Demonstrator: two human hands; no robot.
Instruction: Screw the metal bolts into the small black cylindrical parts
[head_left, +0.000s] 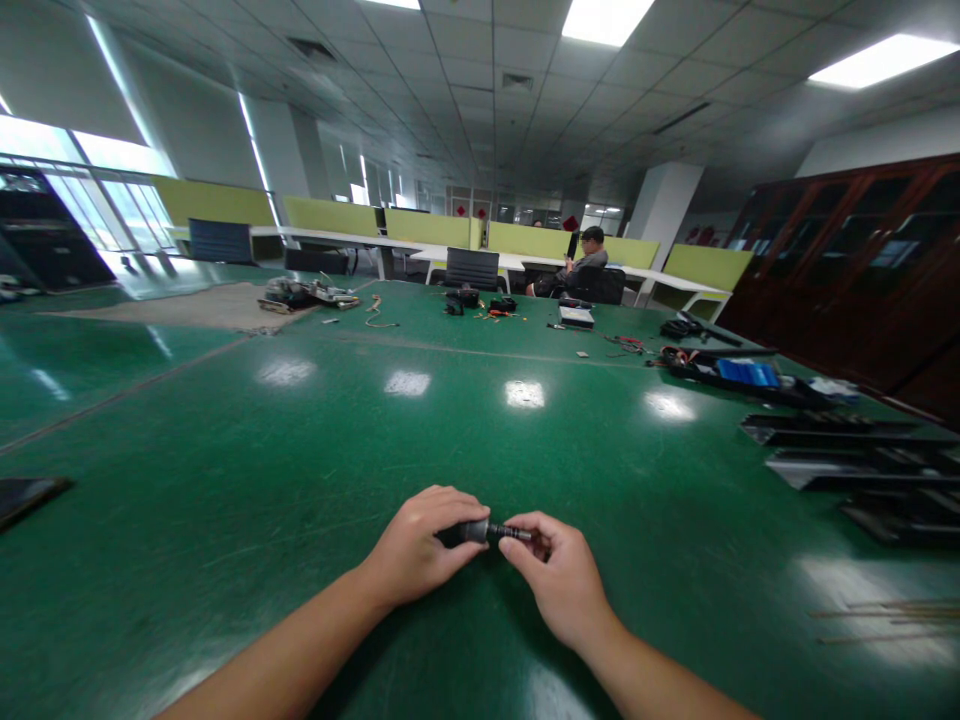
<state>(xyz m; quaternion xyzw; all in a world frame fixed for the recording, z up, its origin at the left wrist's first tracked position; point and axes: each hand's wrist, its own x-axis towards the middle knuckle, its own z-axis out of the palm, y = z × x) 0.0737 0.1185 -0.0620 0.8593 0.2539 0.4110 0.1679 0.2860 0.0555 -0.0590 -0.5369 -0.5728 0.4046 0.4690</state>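
Note:
A dark cylindrical piece (475, 532) with a grey collar and a thinner, ringed black shaft lies level between my two hands, just above the green tabletop (360, 450). My left hand (420, 545) is closed around its thicker end, thumb below and fingers above. At the thin end, the thumb and fingertips of my right hand (561, 580) pinch the metal-tipped shaft. The inner end of the thick part is hidden in my left palm. What kind of tool or part it is cannot be made out.
Black metal channels (862, 468) and a parts tray with blue pieces (746, 373) lie to the right, with thin rods (892, 612) nearer. A dark flat object (30, 498) sits at left. Across the table are small tools (495, 312); a person (589, 262) sits beyond.

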